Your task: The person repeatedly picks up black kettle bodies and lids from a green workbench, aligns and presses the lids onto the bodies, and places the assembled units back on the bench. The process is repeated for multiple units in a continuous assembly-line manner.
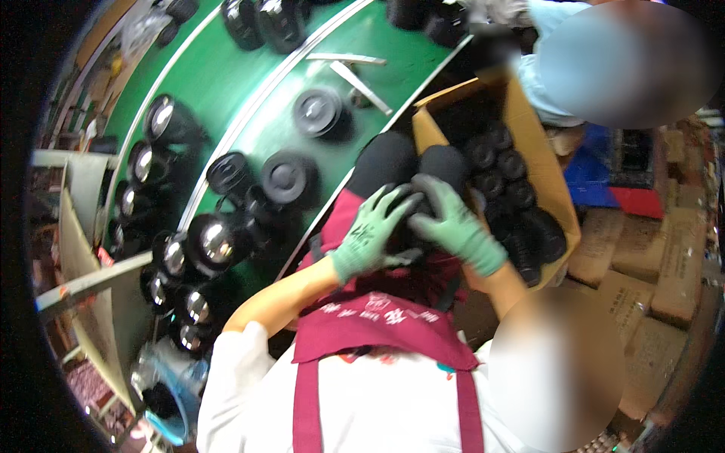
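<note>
Both my hands wear green gloves with dark fingertips and meet over my lap. My left hand (370, 238) curls its fingers around a dark, rounded shape, and my right hand (455, 230) bends in toward the same spot from the other side. What lies between them blends with the black fingertips and dark trousers, so I cannot make out its kind. Just right of my right hand is an open cardboard box (565, 238) packed with round black parts (513, 164). To the left, a round black lid-like part (289, 177) lies on the green work surface (260, 87).
More shiny black parts (215, 240) crowd the left side of the surface. Two pale strips (362, 87) lie near its far edge. Stacked brown cartons (627, 294) stand at the right. Another person in light blue (540, 83) is at the upper right. A blue bin (177, 411) sits lower left.
</note>
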Available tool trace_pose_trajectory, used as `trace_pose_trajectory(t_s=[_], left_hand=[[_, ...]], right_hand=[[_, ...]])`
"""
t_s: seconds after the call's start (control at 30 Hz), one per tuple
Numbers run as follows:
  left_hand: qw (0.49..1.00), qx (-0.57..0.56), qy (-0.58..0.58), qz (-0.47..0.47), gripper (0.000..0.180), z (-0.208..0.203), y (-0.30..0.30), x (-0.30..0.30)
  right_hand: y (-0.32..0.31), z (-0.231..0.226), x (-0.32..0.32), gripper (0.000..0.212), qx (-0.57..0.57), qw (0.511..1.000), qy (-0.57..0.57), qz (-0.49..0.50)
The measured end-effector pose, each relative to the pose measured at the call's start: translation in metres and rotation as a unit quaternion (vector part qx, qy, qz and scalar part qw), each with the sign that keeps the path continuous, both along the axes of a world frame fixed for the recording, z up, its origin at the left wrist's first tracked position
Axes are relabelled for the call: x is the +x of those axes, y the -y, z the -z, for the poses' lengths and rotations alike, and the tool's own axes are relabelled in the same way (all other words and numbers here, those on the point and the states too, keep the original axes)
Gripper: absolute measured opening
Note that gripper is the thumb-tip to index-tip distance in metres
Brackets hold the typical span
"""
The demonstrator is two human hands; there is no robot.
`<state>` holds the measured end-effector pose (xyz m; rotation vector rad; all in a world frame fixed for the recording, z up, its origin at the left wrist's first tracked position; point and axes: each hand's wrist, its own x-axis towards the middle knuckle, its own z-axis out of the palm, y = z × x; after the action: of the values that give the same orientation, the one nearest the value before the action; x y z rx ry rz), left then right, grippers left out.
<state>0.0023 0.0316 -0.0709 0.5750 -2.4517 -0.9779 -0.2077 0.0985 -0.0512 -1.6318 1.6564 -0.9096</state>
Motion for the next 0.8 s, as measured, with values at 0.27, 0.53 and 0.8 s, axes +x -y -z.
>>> trace_pose_trajectory(t_s=[0.27,0.53,0.8], left_hand=[[0.995,0.01,-0.024,-0.095,0.093,0.013,-0.002,0.001],[0.986,0.146,-0.078,-0.016,0.086,0.016,0.043,0.016],[0.995,-0.097,0.003,0.03,0.046,-0.04,0.103,-0.049]], right_hand=[[0.211,0.064,-0.002,0.074,0.031,0.954,-0.262,0.14],[0.185,0.109,-0.069,0.041,-0.182,0.932,-0.308,-0.05],[0.031,0.001,-0.075,0.049,0.072,0.995,-0.07,-0.026]])
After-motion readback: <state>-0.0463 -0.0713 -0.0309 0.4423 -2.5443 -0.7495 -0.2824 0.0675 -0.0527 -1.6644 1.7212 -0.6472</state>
